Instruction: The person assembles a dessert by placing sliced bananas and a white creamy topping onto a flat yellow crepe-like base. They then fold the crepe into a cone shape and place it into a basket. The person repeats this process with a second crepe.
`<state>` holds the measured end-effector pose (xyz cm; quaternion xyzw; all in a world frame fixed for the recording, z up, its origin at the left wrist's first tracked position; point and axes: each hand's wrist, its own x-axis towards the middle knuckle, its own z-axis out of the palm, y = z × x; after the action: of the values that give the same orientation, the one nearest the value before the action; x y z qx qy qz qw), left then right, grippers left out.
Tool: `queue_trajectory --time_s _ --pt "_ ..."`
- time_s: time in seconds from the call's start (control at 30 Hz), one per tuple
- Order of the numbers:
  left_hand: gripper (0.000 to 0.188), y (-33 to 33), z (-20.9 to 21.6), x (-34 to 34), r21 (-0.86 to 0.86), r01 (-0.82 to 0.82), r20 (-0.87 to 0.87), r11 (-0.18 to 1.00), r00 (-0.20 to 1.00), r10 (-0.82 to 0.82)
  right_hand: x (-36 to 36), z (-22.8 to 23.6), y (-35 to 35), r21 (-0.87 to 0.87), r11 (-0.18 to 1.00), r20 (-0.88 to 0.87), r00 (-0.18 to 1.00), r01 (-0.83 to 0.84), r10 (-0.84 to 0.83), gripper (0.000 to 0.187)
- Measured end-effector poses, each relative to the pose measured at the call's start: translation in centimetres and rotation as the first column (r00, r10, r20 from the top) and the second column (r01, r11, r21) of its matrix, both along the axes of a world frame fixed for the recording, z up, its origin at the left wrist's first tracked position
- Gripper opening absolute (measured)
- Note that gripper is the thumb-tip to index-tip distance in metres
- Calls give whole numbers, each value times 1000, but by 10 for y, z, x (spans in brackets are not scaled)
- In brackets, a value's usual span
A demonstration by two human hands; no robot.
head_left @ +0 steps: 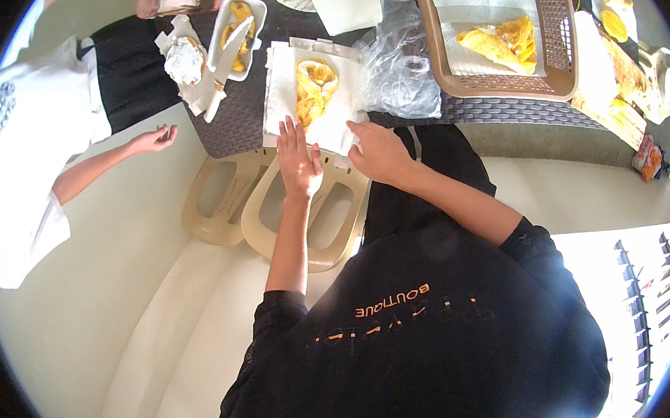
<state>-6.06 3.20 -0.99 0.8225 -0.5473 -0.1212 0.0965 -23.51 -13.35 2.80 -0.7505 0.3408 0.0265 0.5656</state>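
Note:
A yellow folded crepe (pixel 312 91), with pale filling showing at its wide upper end, lies on white paper towel (pixel 280 100) near the table's front edge. My left hand (pixel 299 164) rests with fingers stretched out flat on the paper, its fingertips just below the crepe's narrow end. At the right edge of the same paper is my right hand (pixel 382 152). Its index finger lies on the paper and its other fingers curl at that edge, partly out of sight.
Left of the paper are a knife (pixel 222 73), a white dish (pixel 257 13) of bananas and a white-topped item (pixel 184 60). To its right lie a clear plastic bag (pixel 403 70) and a brown basket (pixel 437 57) holding another folded crepe (pixel 506 44). A person in white (pixel 39 111) stands at left.

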Motion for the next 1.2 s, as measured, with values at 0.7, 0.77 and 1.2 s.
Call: queue_trajectory --time_s 0.7,0.77,1.2 --pt "40 -87 -15 80 97 -405 -609 909 698 376 76 -55 20 254 858 -137 894 447 -426 45" --pt "40 -99 -24 92 127 -344 -681 931 652 333 84 -49 22 240 814 -168 848 529 -502 40" --pt "35 -135 -12 116 331 -48 -790 942 532 305 118 -49 38 262 409 -198 463 874 -864 39"
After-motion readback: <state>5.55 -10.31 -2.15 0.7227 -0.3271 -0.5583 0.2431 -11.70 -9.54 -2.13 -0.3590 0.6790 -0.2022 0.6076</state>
